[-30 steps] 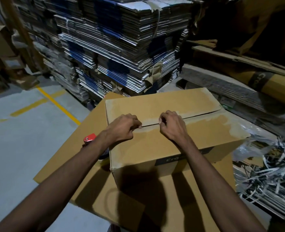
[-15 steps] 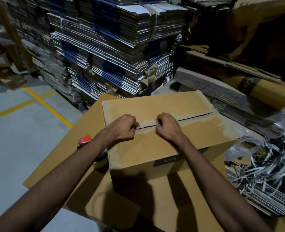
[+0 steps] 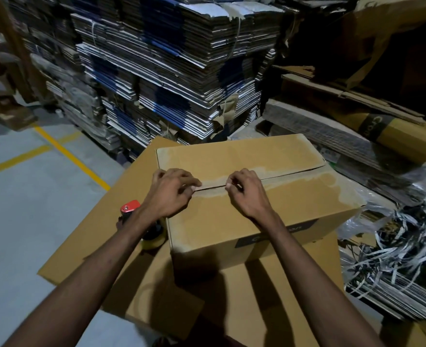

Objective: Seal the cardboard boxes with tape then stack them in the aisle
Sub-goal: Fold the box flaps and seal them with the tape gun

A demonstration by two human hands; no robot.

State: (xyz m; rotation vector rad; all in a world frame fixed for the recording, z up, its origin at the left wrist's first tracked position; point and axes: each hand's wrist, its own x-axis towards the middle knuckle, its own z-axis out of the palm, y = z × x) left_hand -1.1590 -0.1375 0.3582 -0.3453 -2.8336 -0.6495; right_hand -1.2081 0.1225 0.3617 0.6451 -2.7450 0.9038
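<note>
Hands closer together than a second ago: left hand (image 3: 172, 194) and right hand (image 3: 244, 191), fingers curled, press on the centre seam of the cardboard box (image 3: 232, 214), which sits on flat cardboard (image 3: 86, 234). Flaps now nearly meet; untaped yet, I judge. Tape dispenser (image 3: 134, 211) lies just beside the box, under left wrist

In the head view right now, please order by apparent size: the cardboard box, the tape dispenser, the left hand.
1. cardboard box, clearly largest.
2. left hand.
3. tape dispenser, partly hidden behind the left forearm, so its rank below the hand is unsure.
</note>
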